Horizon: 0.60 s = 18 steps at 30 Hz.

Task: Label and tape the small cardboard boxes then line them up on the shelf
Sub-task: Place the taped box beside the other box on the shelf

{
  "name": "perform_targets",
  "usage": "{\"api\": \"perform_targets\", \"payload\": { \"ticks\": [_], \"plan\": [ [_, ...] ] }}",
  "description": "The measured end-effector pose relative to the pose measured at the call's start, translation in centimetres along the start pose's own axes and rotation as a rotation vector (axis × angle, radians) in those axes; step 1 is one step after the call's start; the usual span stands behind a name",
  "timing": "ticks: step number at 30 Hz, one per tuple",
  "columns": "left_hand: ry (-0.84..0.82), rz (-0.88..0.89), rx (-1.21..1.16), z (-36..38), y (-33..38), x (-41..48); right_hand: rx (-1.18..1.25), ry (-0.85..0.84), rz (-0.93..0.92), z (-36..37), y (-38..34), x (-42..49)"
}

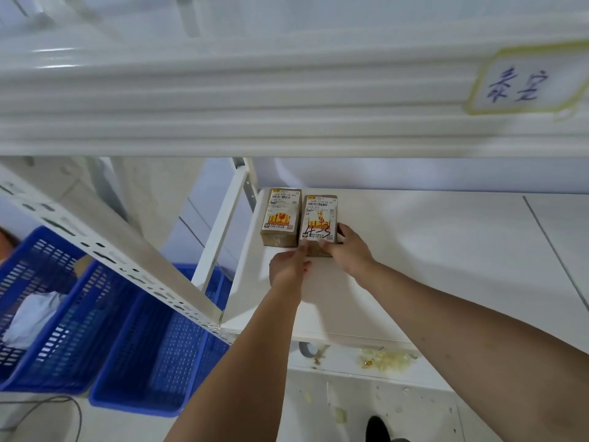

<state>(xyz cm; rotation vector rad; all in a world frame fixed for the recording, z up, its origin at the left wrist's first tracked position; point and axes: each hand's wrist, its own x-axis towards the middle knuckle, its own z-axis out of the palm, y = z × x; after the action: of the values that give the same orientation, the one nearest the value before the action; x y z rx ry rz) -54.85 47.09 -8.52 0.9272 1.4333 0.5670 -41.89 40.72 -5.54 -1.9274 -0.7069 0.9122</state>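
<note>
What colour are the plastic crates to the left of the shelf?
The crates are blue, with slotted walls; the head view shows them.

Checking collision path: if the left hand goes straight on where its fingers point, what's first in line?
The left hand meets the near end of the marked box at once; its fingertips already seem to be on it.

Two labelled cardboard boxes (pixel 299 218) side-by-side on shelf (pixel 414 266)
</note>
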Motion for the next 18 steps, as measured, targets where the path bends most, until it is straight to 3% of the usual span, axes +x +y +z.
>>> {"api": "perform_targets", "payload": {
  "ticks": [3,14,18],
  "plan": [
    [-0.035,-0.078,0.054,-0.2,0.9,1.0,0.081,0.007,0.015,0.3,-0.1,0.6],
    [-0.153,-0.085,0.141,0.0,1.4,-1.1,0.299,-0.01,0.072,-1.2,1.3,-1.2],
    [-0.32,0.076,0.269,2.1,-0.5,-6.2,0.38,0.034,0.037,-6.0,2.7,-5.8]
  ]
}}
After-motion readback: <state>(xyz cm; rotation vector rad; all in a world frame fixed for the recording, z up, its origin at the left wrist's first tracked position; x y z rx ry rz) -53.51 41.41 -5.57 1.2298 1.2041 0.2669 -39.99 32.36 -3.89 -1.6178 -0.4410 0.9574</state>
